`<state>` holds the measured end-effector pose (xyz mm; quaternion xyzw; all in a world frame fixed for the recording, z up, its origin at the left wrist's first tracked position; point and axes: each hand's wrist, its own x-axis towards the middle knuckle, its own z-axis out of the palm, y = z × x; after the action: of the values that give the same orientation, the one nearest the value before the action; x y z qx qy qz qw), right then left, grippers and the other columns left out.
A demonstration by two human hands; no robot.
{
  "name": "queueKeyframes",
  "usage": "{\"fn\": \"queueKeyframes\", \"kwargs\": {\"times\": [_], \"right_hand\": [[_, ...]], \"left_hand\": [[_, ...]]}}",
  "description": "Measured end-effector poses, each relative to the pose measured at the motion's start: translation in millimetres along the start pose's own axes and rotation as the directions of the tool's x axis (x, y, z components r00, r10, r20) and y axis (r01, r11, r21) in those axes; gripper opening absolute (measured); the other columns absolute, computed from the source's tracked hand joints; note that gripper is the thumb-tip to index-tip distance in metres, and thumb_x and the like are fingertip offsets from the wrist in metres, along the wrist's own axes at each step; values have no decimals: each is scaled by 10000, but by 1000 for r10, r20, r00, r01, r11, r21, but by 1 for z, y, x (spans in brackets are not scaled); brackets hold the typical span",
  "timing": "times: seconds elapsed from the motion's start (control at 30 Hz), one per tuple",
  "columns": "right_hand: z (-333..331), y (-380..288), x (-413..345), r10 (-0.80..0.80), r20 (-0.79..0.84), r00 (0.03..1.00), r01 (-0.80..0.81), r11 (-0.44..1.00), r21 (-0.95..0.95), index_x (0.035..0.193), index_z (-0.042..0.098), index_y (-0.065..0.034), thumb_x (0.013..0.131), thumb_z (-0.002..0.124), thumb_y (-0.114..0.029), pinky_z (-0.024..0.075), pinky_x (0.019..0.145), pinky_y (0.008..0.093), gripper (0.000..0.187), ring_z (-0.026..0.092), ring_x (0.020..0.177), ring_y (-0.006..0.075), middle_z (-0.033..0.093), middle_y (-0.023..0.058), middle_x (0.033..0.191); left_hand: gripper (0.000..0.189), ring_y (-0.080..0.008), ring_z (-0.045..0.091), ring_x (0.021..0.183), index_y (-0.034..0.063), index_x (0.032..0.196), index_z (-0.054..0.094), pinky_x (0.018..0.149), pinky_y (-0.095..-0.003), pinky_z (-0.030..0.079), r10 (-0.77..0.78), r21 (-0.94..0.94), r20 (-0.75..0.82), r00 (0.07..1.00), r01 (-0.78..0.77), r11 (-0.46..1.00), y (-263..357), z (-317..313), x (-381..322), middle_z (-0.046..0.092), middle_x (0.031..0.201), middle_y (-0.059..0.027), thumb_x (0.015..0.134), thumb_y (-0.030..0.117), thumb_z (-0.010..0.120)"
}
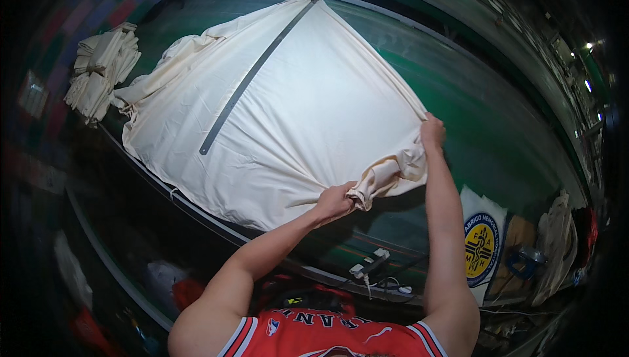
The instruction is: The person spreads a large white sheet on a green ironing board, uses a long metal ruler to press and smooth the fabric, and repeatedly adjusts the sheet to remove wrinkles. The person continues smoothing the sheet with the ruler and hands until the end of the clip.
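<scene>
A large sheet of cream fabric (324,96) lies spread over a green-topped work table (471,121). My left hand (336,202) grips bunched cloth along its near edge, and creases fan out from that grip. Farther right, my right hand (433,132) holds the fabric's right edge, its fingertips partly hidden by the cloth. Between both hands the material is gathered in loose folds. A long metal ruler (258,67) rests diagonally on the fabric, from the far corner towards the near left, apart from both hands.
Folded cream cloth (103,69) is piled at the table's far left. Near the front edge lies a power strip (371,263) with plugs and cables. To the right stand a white printed bag (484,239), brown cardboard (511,249) and a tape dispenser (527,261).
</scene>
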<state>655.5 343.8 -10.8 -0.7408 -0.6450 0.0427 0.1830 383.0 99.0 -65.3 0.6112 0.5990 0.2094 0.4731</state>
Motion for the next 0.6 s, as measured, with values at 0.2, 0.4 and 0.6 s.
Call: {"fn": "queueKeyframes", "kwargs": {"times": [0.2, 0.4, 0.6], "right_hand": [[-12, 11, -2, -94, -138, 986, 59, 969, -239, 1318, 600, -112, 894, 485, -44, 504, 975, 484, 445, 594, 1173, 403, 546, 202, 1356], [15, -16, -51, -719, 307, 623, 721, 681, 132, 1279, 615, -94, 777, 697, -111, 476, 992, 461, 509, 510, 1236, 361, 533, 182, 1292], [28, -7, -76, -535, 396, 747, 539, 835, 111, 1041, 670, -48, 772, 792, -236, 489, 925, 462, 350, 602, 1044, 363, 621, 168, 1036]], "left_hand": [[775, -392, 573, 1162, 64, 1453, 425, 991, -432, 473, 161, -113, 123, 979, -147, 983, 23, 35, -18, 573, 1245, -227, 787, 237, 783], [718, -415, 554, 1103, 25, 1342, 440, 892, -526, 483, 173, 495, -69, 983, -117, 861, 11, 36, -73, 489, 1188, -236, 753, 226, 798], [350, -418, 619, 895, 38, 1165, 557, 785, -511, 514, 128, 458, 1, 992, -115, 881, -7, 31, -83, 575, 988, -196, 817, 14, 575]]}}
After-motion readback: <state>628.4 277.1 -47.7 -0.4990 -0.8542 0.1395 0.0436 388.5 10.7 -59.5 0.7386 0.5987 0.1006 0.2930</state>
